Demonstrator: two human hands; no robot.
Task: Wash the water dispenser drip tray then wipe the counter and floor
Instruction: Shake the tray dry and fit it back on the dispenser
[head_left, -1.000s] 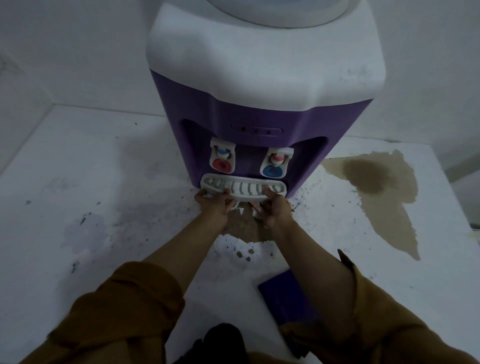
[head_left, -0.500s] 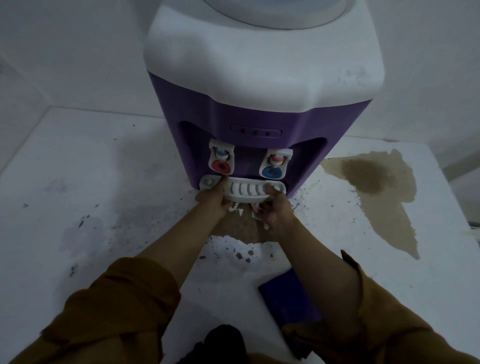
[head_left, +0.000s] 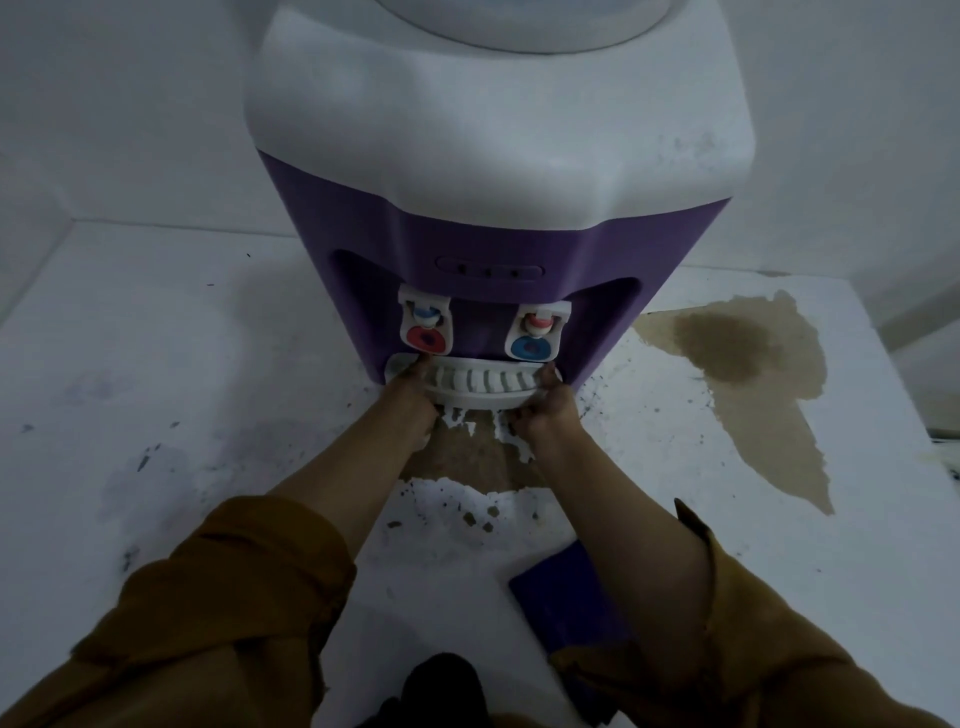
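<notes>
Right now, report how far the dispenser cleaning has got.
Done: nothing visible yet. In hand: the left hand and right hand hold the ends of the white drip tray, which sits at the foot of the purple water dispenser. Left: washing the tray, then wiping the counter, where a brown spill spreads to the right and a brown patch lies before the tray. The floor is out of view.

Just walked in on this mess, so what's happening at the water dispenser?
A person grips the white drip tray with both hands, the left hand at its left end and the right hand at its right end. The tray sits at the foot of the purple water dispenser, under the taps. Brown spills stain the counter.
</notes>
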